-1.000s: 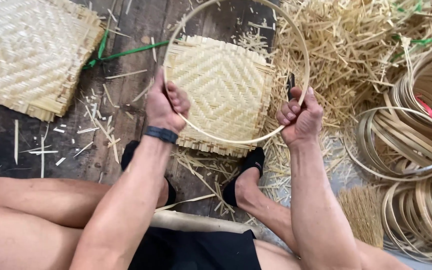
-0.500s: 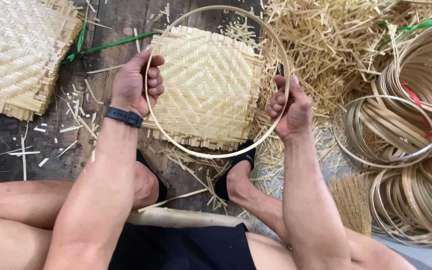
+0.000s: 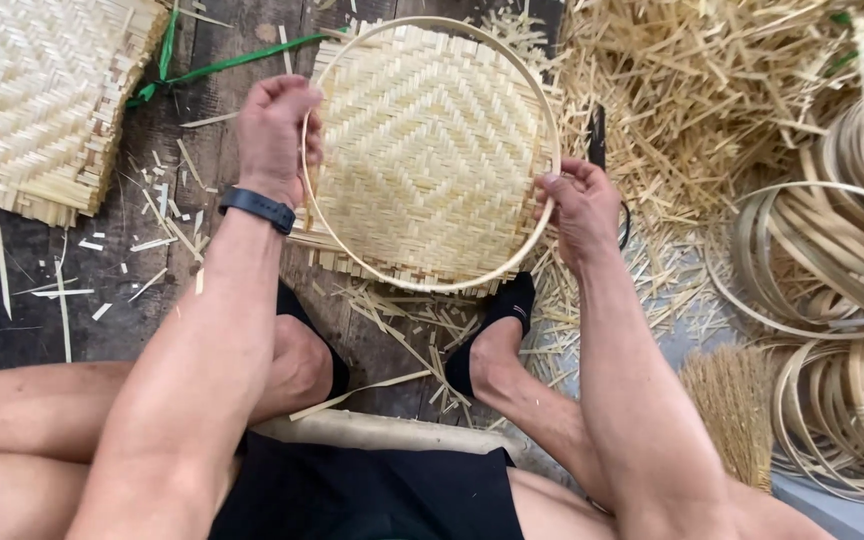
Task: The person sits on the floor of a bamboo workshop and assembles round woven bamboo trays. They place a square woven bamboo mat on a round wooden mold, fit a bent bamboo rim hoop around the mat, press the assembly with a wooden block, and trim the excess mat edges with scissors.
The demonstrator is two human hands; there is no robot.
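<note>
Both hands close their grip on the hoop (image 3: 430, 155), left hand (image 3: 274, 130) and right hand (image 3: 580, 205) at opposite sides, over the woven mat (image 3: 422, 150) on the floor; best kept level and centred on the weave; loose strips (image 3: 712, 110) beyond.

A thin round bamboo hoop (image 3: 430, 155), pale and smooth, lay flat over a square woven bamboo mat (image 3: 427, 150) on the dark plank floor (image 3: 12, 300). The mat's herringbone weave showed inside the ring, and its frayed strip ends stuck out past the hoop's lower and upper edges.
</note>
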